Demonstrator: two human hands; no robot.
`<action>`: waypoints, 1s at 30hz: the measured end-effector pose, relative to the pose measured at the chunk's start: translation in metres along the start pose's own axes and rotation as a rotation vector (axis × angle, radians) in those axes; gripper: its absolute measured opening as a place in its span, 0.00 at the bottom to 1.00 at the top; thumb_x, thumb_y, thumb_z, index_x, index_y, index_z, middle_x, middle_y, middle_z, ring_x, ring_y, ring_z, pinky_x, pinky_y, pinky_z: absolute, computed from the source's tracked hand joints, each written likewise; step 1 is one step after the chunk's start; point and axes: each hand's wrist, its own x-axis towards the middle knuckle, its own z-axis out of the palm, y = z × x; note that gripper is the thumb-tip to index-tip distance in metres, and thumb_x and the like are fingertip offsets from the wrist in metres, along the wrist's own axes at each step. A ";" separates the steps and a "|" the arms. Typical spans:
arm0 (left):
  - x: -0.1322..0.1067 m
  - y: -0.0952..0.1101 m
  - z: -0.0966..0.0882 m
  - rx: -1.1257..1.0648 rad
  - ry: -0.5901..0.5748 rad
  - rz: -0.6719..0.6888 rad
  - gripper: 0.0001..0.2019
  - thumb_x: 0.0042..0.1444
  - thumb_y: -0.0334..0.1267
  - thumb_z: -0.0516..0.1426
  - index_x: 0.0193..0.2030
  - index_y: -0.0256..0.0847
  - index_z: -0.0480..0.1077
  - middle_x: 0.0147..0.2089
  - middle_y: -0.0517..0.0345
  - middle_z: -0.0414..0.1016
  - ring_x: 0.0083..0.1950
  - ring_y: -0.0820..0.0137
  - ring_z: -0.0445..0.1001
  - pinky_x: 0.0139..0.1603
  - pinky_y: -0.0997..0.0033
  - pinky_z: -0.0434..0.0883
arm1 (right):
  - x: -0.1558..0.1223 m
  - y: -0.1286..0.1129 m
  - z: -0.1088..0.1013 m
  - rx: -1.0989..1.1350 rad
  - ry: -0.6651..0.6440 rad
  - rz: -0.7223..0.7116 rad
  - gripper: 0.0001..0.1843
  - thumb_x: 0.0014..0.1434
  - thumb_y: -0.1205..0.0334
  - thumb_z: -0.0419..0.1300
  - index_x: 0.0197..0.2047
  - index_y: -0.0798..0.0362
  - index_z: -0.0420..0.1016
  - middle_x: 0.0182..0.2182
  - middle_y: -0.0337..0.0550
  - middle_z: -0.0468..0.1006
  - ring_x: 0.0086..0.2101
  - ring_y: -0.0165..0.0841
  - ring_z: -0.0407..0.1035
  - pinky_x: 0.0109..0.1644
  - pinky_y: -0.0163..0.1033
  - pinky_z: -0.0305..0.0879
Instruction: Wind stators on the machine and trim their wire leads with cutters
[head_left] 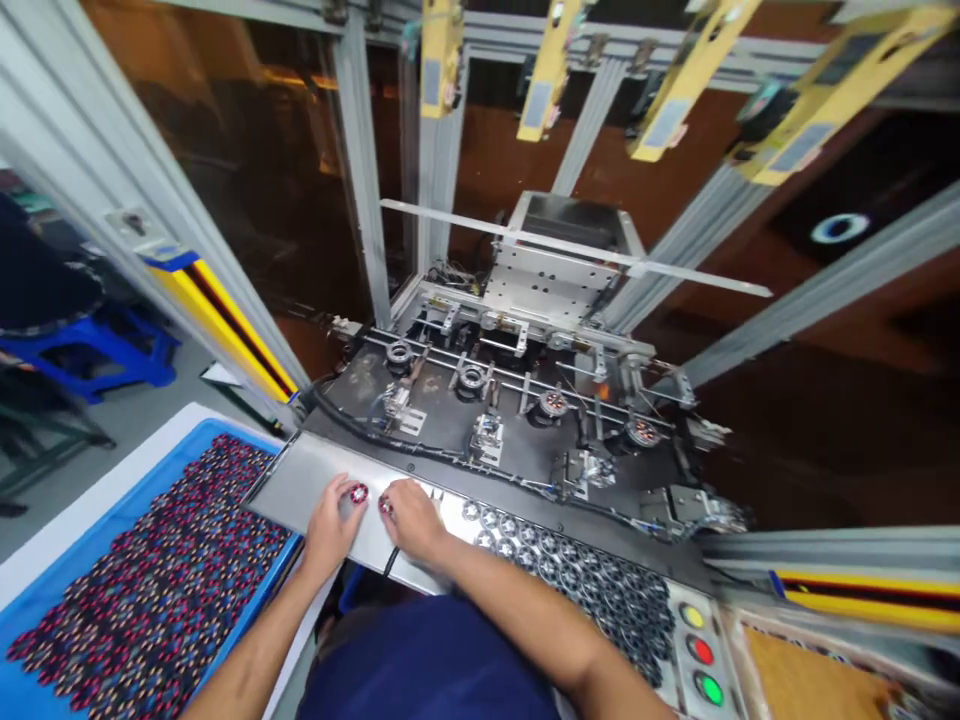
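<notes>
Over a steel ledge [296, 478], the left hand [328, 525] is pinching a coil [359, 493], the right hand [414, 518] another [385, 505], and a tray [24, 612] is holding many seemingly left to do.

blue stool [124, 345] at left | grey floor [161, 425] | metal posts [358, 150] | dim brown backdrop [491, 150]

The single head-worn view looks forward and down from above the bare left hand [330, 525] and bare right hand [416, 520], near them, with the flat, dark-grey machine bed [442, 428] farther ahead.
</notes>
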 end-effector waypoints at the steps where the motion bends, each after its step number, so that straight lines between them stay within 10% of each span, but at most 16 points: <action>1: -0.002 0.000 -0.001 0.017 -0.002 0.009 0.25 0.60 0.47 0.56 0.61 0.41 0.59 0.50 0.46 0.75 0.53 0.54 0.76 0.55 0.45 0.72 | -0.001 -0.003 -0.005 -0.032 -0.003 -0.004 0.13 0.65 0.55 0.59 0.47 0.55 0.73 0.44 0.46 0.76 0.42 0.36 0.73 0.47 0.47 0.72; 6: 0.004 0.026 -0.034 0.091 0.008 0.091 0.30 0.55 0.50 0.59 0.63 0.48 0.55 0.55 0.42 0.70 0.56 0.44 0.72 0.56 0.34 0.69 | -0.042 0.000 -0.107 -0.168 0.038 -0.030 0.18 0.55 0.58 0.67 0.47 0.55 0.73 0.48 0.52 0.78 0.47 0.41 0.73 0.51 0.46 0.73; 10: 0.068 0.114 -0.046 0.130 -0.011 0.460 0.24 0.57 0.44 0.59 0.60 0.47 0.61 0.56 0.45 0.72 0.58 0.50 0.71 0.62 0.42 0.66 | -0.091 0.059 -0.246 -0.309 0.134 0.103 0.13 0.62 0.64 0.57 0.49 0.54 0.74 0.48 0.53 0.79 0.50 0.42 0.71 0.56 0.52 0.69; 15: 0.168 0.238 0.041 0.215 -0.318 0.845 0.21 0.60 0.42 0.58 0.60 0.42 0.64 0.61 0.44 0.69 0.67 0.52 0.61 0.65 0.45 0.63 | -0.128 0.162 -0.363 -0.486 0.129 0.402 0.10 0.64 0.66 0.56 0.45 0.59 0.76 0.45 0.57 0.78 0.48 0.46 0.71 0.56 0.57 0.66; 21: 0.206 0.287 0.164 0.335 -0.643 1.034 0.20 0.59 0.40 0.61 0.57 0.40 0.69 0.69 0.46 0.60 0.69 0.49 0.57 0.65 0.38 0.58 | -0.144 0.217 -0.366 -0.542 -0.053 0.562 0.15 0.64 0.58 0.60 0.52 0.54 0.72 0.55 0.49 0.71 0.53 0.42 0.68 0.56 0.54 0.67; 30: 0.221 0.294 0.188 0.460 -0.776 1.103 0.19 0.61 0.41 0.58 0.58 0.41 0.68 0.66 0.47 0.64 0.64 0.53 0.64 0.62 0.40 0.62 | -0.143 0.239 -0.352 -0.523 -0.120 0.641 0.16 0.65 0.58 0.59 0.55 0.53 0.70 0.57 0.49 0.69 0.54 0.42 0.67 0.56 0.55 0.67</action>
